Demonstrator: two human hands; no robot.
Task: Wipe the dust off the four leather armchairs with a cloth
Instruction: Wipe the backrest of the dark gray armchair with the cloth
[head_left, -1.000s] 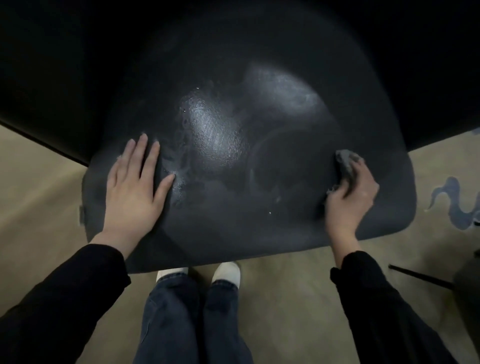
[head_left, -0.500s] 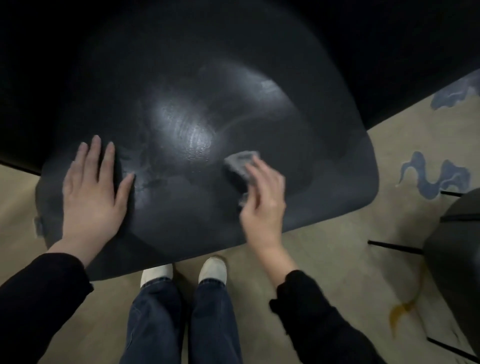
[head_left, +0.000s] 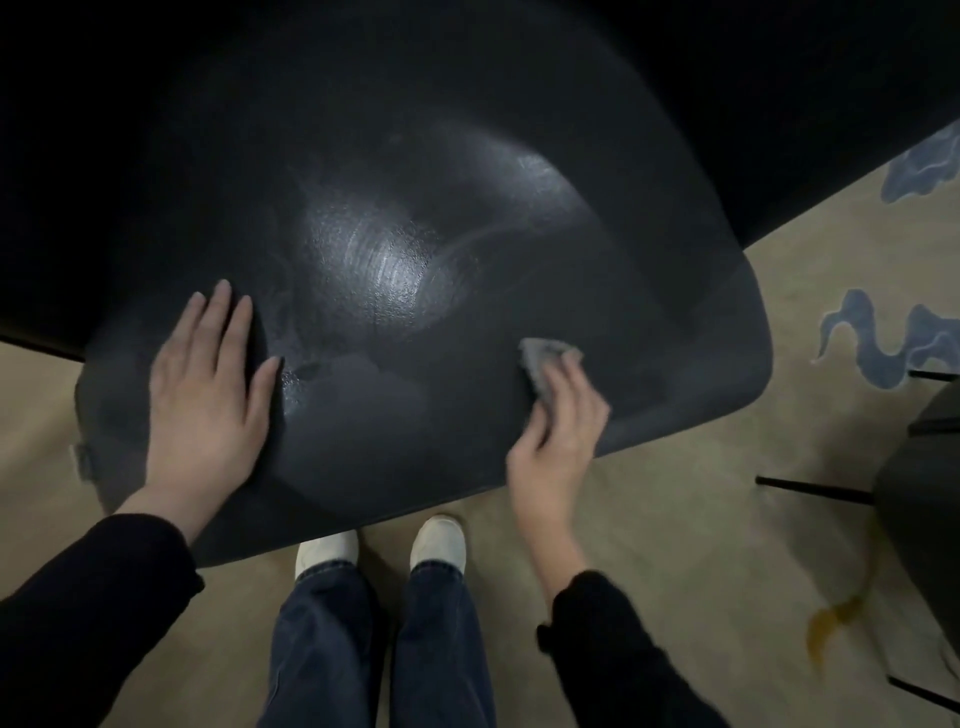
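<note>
Sweeping back rightward from mid-seat, where it was half a second ago, the right hand (head_left: 558, 441) presses the grey cloth (head_left: 545, 361) onto the near right part of the dark armchair (head_left: 467, 218) seat — back-and-forth strokes that suggest this seat is nearly covered. Its fingers curl over the cloth, gripping it, wrist angled in from below. The left hand (head_left: 208, 400) stays flat and open on the seat's left side — bracing, holding nothing.

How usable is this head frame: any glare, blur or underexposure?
Head view: dim overall, upper corners nearly black; a bright glare patch on the armchair seat; motion blur on the right hand and its cloth; the left hand is sharper; wide-angle bowing at the edges.
</note>
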